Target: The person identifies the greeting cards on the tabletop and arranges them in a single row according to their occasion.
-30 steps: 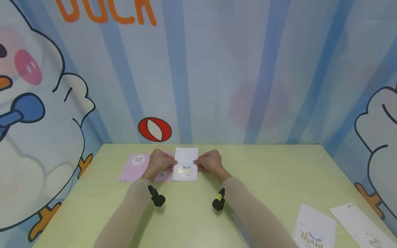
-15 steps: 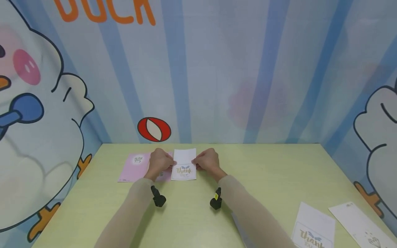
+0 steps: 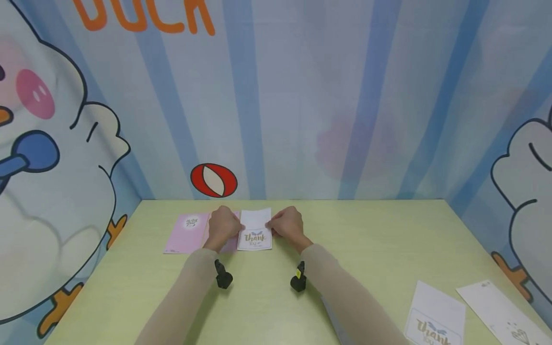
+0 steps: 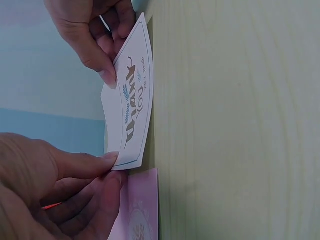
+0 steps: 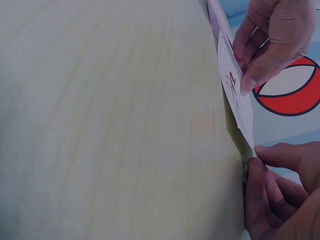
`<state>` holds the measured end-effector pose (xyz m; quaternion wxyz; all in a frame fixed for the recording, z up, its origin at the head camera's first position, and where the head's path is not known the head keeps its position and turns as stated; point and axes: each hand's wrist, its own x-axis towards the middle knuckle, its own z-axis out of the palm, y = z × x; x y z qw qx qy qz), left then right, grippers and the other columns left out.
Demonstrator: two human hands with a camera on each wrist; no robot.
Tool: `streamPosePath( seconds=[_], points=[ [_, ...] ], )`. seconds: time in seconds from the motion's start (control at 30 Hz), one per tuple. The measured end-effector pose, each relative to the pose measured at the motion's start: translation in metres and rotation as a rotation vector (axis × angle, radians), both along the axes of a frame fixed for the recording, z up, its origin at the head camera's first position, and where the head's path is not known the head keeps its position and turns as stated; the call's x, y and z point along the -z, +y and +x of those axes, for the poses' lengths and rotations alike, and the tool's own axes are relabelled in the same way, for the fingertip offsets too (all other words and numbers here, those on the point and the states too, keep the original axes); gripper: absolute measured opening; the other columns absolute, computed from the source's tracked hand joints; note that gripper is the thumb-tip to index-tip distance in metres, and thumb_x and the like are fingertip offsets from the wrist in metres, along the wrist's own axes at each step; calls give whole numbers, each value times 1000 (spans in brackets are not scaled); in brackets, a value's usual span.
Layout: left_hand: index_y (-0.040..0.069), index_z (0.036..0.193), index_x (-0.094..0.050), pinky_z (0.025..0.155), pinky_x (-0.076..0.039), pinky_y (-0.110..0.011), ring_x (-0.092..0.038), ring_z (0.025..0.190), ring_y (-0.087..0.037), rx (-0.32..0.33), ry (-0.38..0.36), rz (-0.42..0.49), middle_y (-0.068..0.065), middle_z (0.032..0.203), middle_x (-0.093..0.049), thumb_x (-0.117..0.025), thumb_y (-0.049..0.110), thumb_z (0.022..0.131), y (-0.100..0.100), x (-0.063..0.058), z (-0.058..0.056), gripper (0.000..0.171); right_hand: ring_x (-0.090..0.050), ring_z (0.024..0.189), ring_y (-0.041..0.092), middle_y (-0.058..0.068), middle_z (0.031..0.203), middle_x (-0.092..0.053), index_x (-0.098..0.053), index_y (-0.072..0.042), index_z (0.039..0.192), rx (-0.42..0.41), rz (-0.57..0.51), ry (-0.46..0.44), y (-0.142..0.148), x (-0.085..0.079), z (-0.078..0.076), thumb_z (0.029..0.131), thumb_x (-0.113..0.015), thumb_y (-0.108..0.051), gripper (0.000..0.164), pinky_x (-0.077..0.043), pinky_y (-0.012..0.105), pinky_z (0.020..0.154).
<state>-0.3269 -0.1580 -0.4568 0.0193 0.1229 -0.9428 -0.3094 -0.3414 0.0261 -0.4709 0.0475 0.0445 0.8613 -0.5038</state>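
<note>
A white "thank you" card with gold lettering and a blue sprig is at the back of the table, between both hands. My left hand pinches its left edge near the middle crease, thumb on top. At the opposite edge, my right hand pinches it the same way. In the left wrist view the card bows slightly, and part of it stands off the tabletop. Pink cards with round white labels lie to the left, partly covered by my left hand.
Another "thank you" card lies at the front right, beside a white card with a heart drawing. A pale flat item shows partly beside my right sleeve. A striped, duck-printed backdrop stands behind the table.
The card between my hands has shifted slightly left, and its lettering now shows more plainly. Both hands keep their pinch. The other cards have stayed put.
</note>
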Motion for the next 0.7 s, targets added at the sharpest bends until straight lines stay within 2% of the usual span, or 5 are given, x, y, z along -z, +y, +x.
streamPosePath(
  seconds=[0.17,0.3,0.7],
  points=[
    [2,82,-75,66,-56,-36,-72,80,-28,5,-11,-17,-14,88,-78,-85,12,83,2,-2,2,14,-66,53,13,11,70,-76,-80,0,85,-5,29,24,0,1,1,84,-87,-7,10,-47,18,45],
    [2,86,-76,71,-59,-39,-74,83,-29,4,-22,-22,-14,91,-78,-86,11,83,3,-1,1,14,-64,52,12,9,67,-75,-81,0,84,-2,47,40,-1,2,1,84,-87,-8,10,-46,19,45],
    [0,88,-74,61,-52,-32,-68,76,-24,22,-24,-35,-14,89,-76,-87,10,81,3,-2,0,18,-59,50,11,5,63,-71,-80,-2,80,-10,64,35,0,4,1,84,-86,-10,11,-45,20,45]
  ],
)
